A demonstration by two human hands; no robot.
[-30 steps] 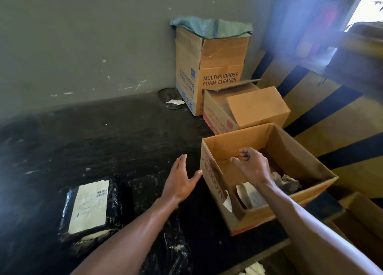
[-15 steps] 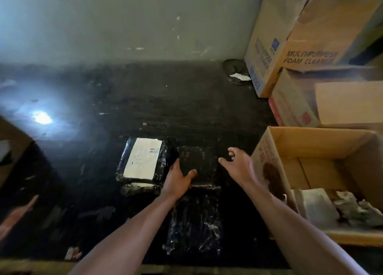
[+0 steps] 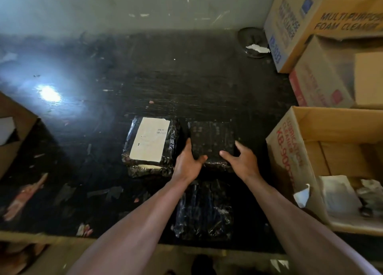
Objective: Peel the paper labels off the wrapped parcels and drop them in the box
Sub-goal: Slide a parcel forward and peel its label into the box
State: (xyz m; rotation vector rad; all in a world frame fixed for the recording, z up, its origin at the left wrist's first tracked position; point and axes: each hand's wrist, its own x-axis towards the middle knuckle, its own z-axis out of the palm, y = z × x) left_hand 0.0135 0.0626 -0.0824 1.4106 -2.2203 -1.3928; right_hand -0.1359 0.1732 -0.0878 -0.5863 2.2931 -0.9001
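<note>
A black wrapped parcel without a label (image 3: 211, 138) lies in the middle of the dark table. My left hand (image 3: 187, 162) grips its near left edge and my right hand (image 3: 241, 160) its near right edge. To its left sits another black parcel (image 3: 151, 144) with a white paper label (image 3: 150, 139) on top, stacked on a further wrapped parcel. A third black wrapped parcel (image 3: 204, 210) lies under my forearms near the table's front edge. The open cardboard box (image 3: 290, 142) at the right holds peeled, crumpled labels (image 3: 339, 194).
Behind the open box stand a smaller carton (image 3: 319, 82) and a tall "Multi-purpose foam cleaner" carton (image 3: 290, 26). A round dish with a paper scrap (image 3: 253, 43) sits by the wall. Another cardboard box (image 3: 14, 129) is at the left edge. Paper scraps dot the table.
My right hand left the open box and came to the unlabelled parcel. My left hand also closed on that parcel. The view swung left and down.
</note>
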